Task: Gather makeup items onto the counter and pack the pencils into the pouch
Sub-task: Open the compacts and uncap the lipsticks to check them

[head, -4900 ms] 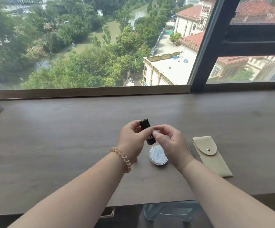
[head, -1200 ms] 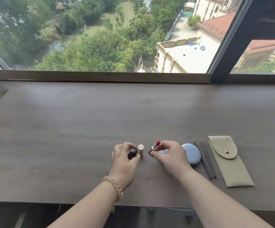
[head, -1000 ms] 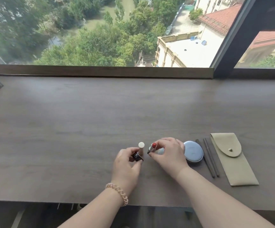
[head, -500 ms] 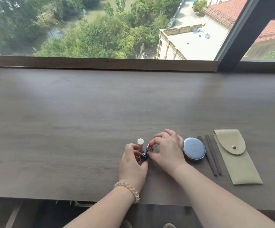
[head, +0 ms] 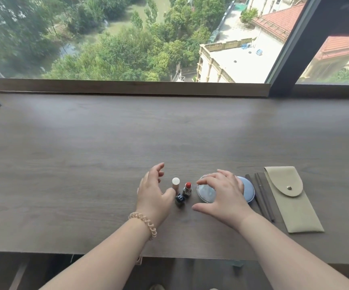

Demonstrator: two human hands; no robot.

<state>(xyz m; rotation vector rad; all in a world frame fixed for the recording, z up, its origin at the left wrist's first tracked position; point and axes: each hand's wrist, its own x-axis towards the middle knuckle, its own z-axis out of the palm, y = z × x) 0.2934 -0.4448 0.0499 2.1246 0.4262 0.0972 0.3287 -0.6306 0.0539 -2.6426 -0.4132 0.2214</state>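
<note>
Both hands, left hand (head: 151,192) and right hand (head: 221,194), spread empty near counter (head: 85,164) front edge.

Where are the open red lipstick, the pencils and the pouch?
Red lipstick (head: 187,185), head view, on its red tip.
Pencils (head: 262,195), head view, midway along the dark shafts.
Pouch (head: 295,208), head view, on its body below the flap.

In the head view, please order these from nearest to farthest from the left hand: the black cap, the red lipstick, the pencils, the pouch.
From the left hand:
1. black cap, just beside the thumb.
2. red lipstick, standing right of the cap.
3. pencils, lying beyond the right hand.
4. pouch, farthest right on the counter.
</note>
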